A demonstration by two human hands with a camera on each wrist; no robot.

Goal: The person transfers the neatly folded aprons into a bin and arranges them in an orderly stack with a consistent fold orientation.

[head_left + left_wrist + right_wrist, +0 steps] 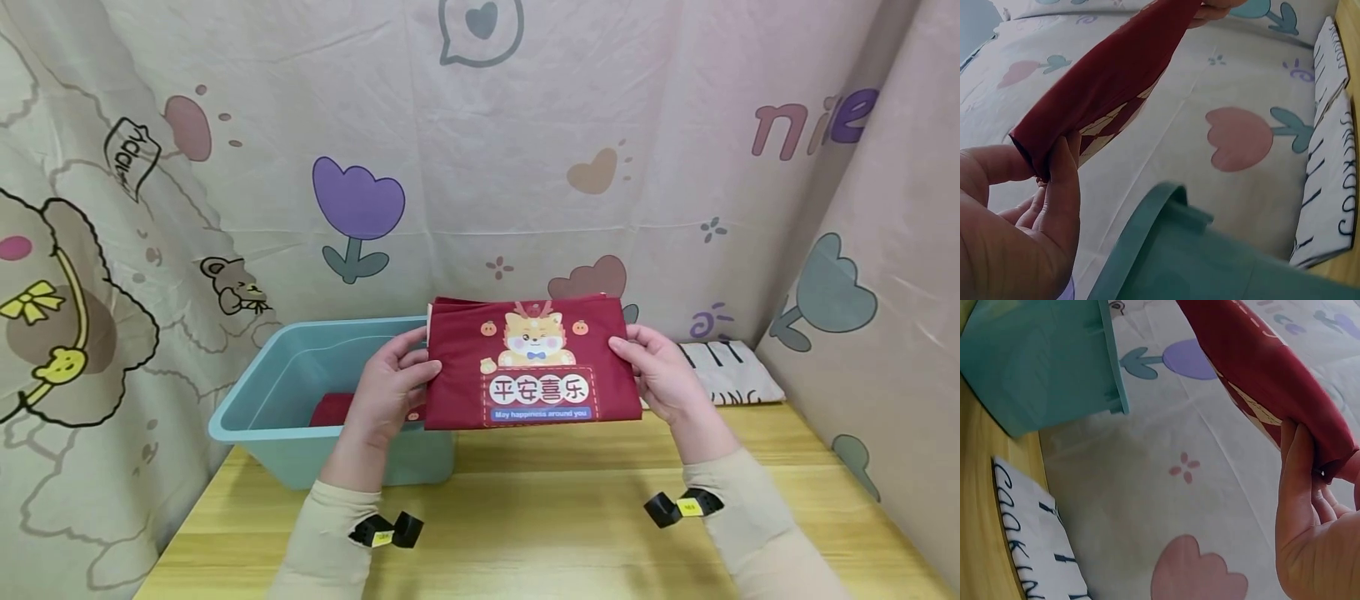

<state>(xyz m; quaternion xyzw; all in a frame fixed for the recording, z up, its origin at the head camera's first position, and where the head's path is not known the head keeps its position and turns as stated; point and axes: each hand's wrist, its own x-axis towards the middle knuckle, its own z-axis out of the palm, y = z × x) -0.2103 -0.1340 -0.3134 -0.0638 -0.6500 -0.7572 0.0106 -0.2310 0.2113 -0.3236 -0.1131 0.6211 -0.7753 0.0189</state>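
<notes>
Hands [393,375] [663,375] aloft at opposite ends of red cloth [534,364]

The left hand [393,379] and right hand [666,373] pinch the red cloth [532,358]

The left hand is at one end of the red cloth. The right hand is at the other end, about as high up. Each thumb [423,372] presses on the front of the cloth, with fingers [405,343] tucked behind. The left arm [322,546] and right arm [757,533] come up from below the cloth and lean in toward it. Pale sleeves [738,487] stop at the wrists.
</notes>
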